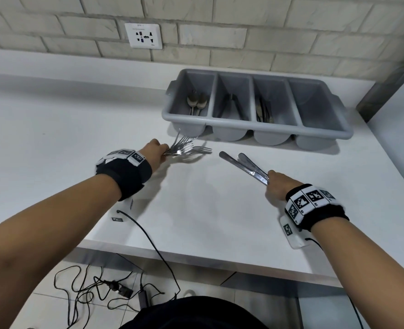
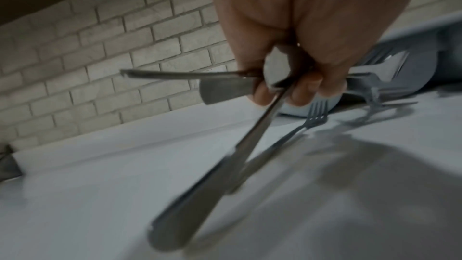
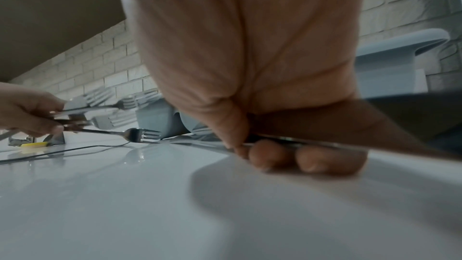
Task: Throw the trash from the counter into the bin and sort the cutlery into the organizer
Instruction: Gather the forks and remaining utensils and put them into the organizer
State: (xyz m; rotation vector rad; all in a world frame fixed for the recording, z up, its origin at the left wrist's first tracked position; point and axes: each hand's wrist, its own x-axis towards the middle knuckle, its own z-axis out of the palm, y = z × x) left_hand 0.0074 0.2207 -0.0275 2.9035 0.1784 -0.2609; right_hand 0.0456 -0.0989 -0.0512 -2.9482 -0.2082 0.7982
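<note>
1. Countertop (image 1: 54, 129), white and glossy, runs along a pale brick wall (image 1: 220, 24) and carries everything else; a wall socket (image 1: 145, 35) sits in the brick well to the left of the organizer.
2. Organizer (image 1: 319, 132), a grey four-compartment cutlery tray, stands at the back right of the counter against the wall. Its leftmost compartment holds spoons (image 1: 196, 102), the two middle ones hold dark cutlery too shadowed to name, and the rightmost shows only bare grey plastic.
3. Left hand (image 1: 154, 151) is in front of the organizer's left end, fingers curled round the handles of a bundle of forks (image 1: 189, 148). The tines fan out toward the organizer's front wall, close to it; whether they touch it cannot be told. In the left wrist view the handles (image 2: 190, 213) splay out below the fingers (image 2: 307, 90), blurred.
4. Right hand (image 1: 279, 186) is nearer the person than the organizer, in front of its middle compartments, closed round the blade ends of several table knives (image 1: 241, 165). Their rounded handles point up and left toward the forks, well short of the organizer. In the right wrist view the fingertips (image 3: 272, 155) are close above the counter.
5. Black cables (image 1: 148, 238) trail off the counter's front edge, far from the organizer.
</note>
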